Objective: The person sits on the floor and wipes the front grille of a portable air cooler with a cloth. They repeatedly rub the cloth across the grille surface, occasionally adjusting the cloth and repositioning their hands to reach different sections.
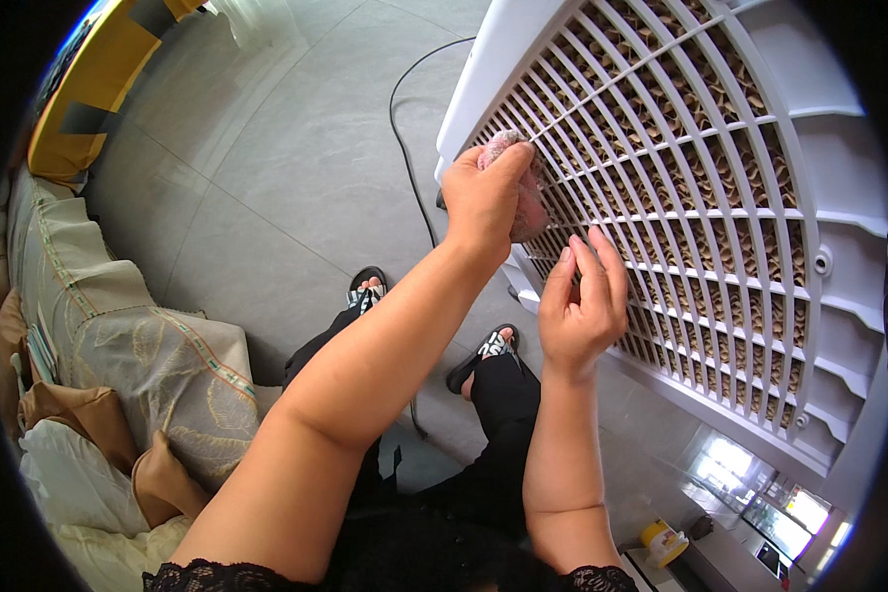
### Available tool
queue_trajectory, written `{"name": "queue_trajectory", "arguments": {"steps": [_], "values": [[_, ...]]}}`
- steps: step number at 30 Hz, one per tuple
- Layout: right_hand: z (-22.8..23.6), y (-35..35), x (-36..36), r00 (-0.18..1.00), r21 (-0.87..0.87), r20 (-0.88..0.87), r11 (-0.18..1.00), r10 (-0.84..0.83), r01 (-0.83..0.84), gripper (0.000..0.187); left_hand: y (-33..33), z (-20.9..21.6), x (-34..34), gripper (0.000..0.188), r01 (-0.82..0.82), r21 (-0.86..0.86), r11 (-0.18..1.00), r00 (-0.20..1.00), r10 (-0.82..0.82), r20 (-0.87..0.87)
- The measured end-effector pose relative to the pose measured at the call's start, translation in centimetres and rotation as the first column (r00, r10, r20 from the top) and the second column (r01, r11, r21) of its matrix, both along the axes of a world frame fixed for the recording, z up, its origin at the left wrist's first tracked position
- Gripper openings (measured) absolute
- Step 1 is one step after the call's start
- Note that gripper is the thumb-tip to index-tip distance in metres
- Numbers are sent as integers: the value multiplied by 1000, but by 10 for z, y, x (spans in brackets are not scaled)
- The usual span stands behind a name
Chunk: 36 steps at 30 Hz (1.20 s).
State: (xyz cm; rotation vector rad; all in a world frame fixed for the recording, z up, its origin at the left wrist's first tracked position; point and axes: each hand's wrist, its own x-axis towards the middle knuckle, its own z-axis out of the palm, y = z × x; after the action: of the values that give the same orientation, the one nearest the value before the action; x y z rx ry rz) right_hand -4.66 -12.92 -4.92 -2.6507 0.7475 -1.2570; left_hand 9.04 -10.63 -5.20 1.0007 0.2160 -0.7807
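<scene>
My left hand (483,200) grips a crumpled pink cloth (530,202) and holds it against the left edge of a white slatted grille (651,148). The grille belongs to a large white appliance housing that looks like an air cooler (839,59). Brown honeycomb-like padding (725,163) shows behind its slats. My right hand (584,306) is held close to the lower slats with nothing in it, its fingers bent and somewhat apart. Whether its fingertips touch the slats I cannot tell.
A black cable (393,109) curves over the grey tiled floor (257,148) beside the appliance. To the left stands a sofa with a patterned cover (168,345) and brown cloth on it. A yellow and black object (94,89) is at the upper left, a yellow bucket (663,542) at the lower right.
</scene>
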Motion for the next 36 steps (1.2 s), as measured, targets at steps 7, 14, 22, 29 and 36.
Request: {"name": "queue_trajectory", "arguments": {"steps": [7, 14, 22, 29, 36], "values": [[0, -2, 1, 1000, -28, 19, 1000, 5, -4, 11, 2, -8, -10, 12, 119, -35, 992, 987, -115, 109], [2, -5, 0, 1000, -27, 25, 1000, -8, 8, 10, 2, -5, -15, 11, 107, -18, 994, 990, -105, 89], [3, -3, 1, 999, 6, 25, 1000, -27, 27, 9, -5, 3, -12, 13, -58, -91, 994, 991, 68, 118], [3, -4, -1, 999, 5, 24, 1000, -30, 30, 10, -2, 8, -10, 14, 11, -31, 999, 993, -7, 119], [4, -2, 2, 999, 21, 23, 999, -46, 46, 9, -4, 7, -22, 13, 0, -41, 999, 993, 5, 118]]}}
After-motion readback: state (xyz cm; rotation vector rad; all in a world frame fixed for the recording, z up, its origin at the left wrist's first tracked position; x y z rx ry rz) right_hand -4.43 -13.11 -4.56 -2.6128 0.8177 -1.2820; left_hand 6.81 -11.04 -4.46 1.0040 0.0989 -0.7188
